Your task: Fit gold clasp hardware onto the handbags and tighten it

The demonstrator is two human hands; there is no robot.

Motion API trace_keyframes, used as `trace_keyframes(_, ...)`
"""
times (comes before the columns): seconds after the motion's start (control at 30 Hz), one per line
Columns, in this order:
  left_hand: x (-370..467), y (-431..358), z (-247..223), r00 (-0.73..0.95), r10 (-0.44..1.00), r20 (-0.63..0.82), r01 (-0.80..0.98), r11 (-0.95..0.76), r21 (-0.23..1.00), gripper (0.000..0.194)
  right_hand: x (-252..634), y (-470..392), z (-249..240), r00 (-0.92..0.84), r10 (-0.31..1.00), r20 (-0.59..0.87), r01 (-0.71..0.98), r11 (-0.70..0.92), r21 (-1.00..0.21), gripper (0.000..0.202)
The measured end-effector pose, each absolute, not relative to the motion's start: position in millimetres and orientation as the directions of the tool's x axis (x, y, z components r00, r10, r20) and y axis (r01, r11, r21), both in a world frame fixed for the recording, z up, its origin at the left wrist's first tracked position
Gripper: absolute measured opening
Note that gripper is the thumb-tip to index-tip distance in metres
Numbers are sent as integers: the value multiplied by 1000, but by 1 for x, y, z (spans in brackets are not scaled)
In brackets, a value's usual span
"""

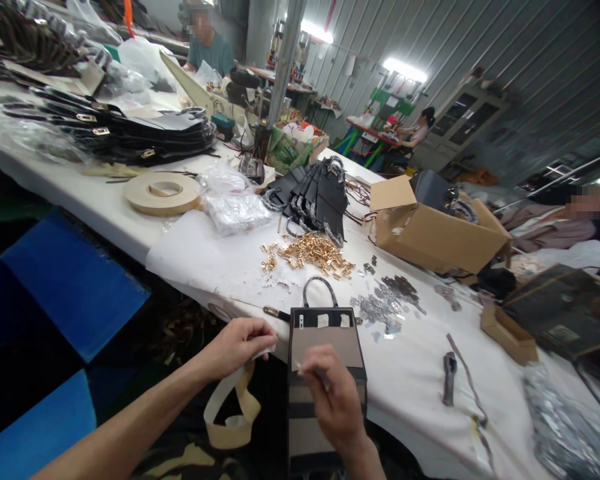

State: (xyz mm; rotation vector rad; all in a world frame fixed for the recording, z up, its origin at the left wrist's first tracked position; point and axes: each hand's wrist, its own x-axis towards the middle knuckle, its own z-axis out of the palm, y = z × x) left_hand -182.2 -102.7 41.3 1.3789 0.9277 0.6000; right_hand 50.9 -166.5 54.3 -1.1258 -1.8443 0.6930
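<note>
Cream tape [230, 436] hangs looped from the left hand [243, 343].

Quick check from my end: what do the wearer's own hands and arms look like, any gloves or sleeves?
No gloves on the left hand or right hand. The left forearm shows no sleeve, and neither wrist shows a watch or band. Rings are too blurred to rule out. Below, camouflage-like clothing shows dark and khaki patches.

White-covered table [410, 380], bag panel [330, 343] at its edge; gold fittings [314, 253], silver plates [380, 308], tape roll [141, 195]
</note>
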Motion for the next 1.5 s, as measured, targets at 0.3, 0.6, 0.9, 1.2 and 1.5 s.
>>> trace_keyframes(0.3,-154,-110,16,701,710,61,423,-483,766,15,88,-94,16,-68,990,121,566,138,-813,18)
trace_keyframes(0.6,-158,-103,2,686,725,64,433,-477,765,21,81,-90,9,-82,993,89,606,120,-786,22)
trace_keyframes(0.9,-160,-98,-2,696,716,57,427,-476,769,22,79,-84,6,-72,994,77,629,105,-770,21)
trace_keyframes(1.2,-159,-95,-4,694,718,53,413,-457,787,22,74,-79,1,-20,992,121,651,105,-752,19)
trace_keyframes(1.5,-159,-95,-9,685,727,29,441,-447,778,20,71,-77,-5,-32,978,206,701,169,-693,13)
